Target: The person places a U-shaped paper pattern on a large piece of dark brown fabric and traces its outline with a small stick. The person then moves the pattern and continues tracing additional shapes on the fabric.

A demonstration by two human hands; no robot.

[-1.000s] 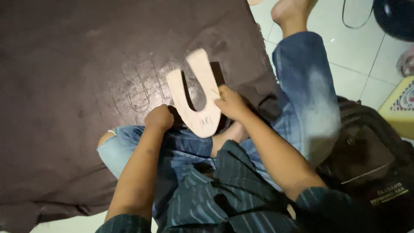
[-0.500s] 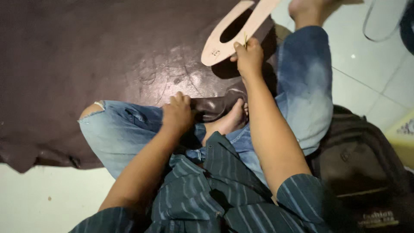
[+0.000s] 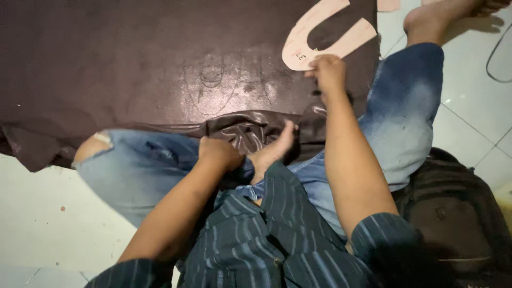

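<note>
**Leather sheet, template at far edge**

Dark brown leather sheet (image 3: 133, 64) covers floor ahead. U-shaped card template (image 3: 320, 37) lies on it, upper right, arms running away to the right. R hand (image 3: 328, 72) pinches its curved end; nearer hand. L hand (image 3: 218, 154) fisted on jeans (image 3: 138, 165), grip contents hidden.
</note>
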